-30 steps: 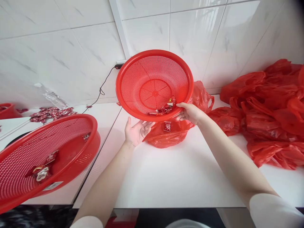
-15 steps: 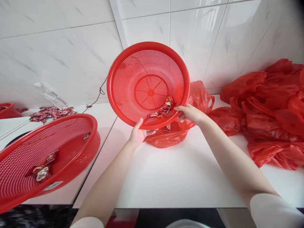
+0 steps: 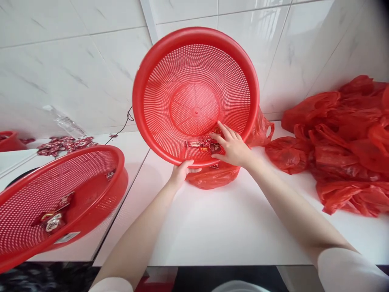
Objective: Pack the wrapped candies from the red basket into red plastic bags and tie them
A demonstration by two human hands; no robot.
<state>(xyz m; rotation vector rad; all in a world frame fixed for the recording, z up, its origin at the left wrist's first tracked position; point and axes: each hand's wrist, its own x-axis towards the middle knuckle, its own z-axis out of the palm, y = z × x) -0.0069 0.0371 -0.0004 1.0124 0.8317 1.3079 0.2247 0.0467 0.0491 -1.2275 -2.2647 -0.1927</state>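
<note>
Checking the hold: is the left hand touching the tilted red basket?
Touching. The head view shows the left hand at the lower rim of the tilted red basket, thumb overlapping it.

Big red mesh basket (image 3: 195, 105) tipped toward the person, left hand (image 3: 180, 175) at its lower rim, right hand (image 3: 233, 149) spread over wrapped packets (image 3: 194, 144) inside, red bag (image 3: 212, 178) below on the tabletop (image 3: 200, 227), more bags (image 3: 343, 150) heaped over on the right

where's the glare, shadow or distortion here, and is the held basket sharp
Head view: pale reflections on the glossy wall tiles, upper right; head view: dark, blurry top right corner; head view: soft shading on the white table; head view: the basket at the left looks stretched toward the edge; head view: the held basket is sharp enough to show its mesh.
</note>
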